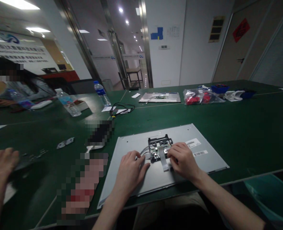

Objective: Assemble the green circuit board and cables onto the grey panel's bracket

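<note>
A flat grey display panel [131,143] lies back side up on the green table. On its middle sits a black plastic frame with a green circuit board [159,151], and a flat ribbon cable [163,161] runs down from it. My left hand [130,171] rests on the panel by the frame's left side, next to thin grey cables [145,150], its thumb and fingers apart. At the board's right edge is my right hand [183,159], its fingers curled beside the ribbon cable. What those fingers pinch, if anything, is hidden.
Another person's hand [2,166] is at the far left, near small metal parts [65,142]. A second panel [159,97] lies at the back, near bagged red items [199,96]. Bottles [68,103] and a black cable [123,108] stand and lie back left.
</note>
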`<state>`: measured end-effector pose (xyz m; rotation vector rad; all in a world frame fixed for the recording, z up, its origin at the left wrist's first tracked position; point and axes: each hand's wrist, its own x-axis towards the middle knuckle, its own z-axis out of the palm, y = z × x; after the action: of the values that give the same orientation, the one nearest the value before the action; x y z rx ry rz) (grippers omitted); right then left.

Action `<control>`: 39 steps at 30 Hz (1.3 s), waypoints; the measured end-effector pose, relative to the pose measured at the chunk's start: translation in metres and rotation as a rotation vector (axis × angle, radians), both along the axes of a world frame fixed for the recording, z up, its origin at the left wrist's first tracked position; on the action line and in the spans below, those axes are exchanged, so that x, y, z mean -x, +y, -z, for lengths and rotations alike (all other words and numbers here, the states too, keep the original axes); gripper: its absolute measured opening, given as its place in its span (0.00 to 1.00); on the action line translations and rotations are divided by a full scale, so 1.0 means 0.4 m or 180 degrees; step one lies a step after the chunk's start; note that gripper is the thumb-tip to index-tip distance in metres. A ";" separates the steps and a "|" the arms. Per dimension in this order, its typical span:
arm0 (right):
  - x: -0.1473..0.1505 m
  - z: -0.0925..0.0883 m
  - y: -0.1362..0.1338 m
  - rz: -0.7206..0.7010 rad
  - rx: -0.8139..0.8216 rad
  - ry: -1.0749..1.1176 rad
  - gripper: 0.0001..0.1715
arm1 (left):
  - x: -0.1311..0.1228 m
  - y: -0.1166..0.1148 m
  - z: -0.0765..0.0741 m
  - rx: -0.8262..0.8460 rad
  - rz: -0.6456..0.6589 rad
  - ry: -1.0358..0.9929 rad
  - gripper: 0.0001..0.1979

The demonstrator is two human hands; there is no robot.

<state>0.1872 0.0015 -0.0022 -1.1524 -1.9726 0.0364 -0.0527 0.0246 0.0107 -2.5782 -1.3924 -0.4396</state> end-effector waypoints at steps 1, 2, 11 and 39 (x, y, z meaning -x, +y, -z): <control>0.000 0.000 0.000 -0.0003 0.0006 -0.0014 0.10 | 0.000 0.001 0.002 0.0008 0.0005 0.0006 0.10; 0.000 0.000 -0.001 -0.0004 0.0008 -0.0023 0.10 | 0.001 0.001 0.003 0.0019 0.0006 0.0006 0.10; 0.002 0.000 0.001 -0.0003 0.0002 -0.0061 0.10 | -0.001 -0.002 0.008 0.0055 0.0045 -0.0020 0.09; 0.001 0.001 -0.001 -0.0034 0.0033 -0.0082 0.10 | -0.005 -0.003 0.005 0.0032 0.0066 -0.0207 0.08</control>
<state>0.1867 0.0012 -0.0026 -1.1544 -2.0033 0.0377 -0.0507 0.0232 0.0086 -2.6109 -1.3929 -0.5254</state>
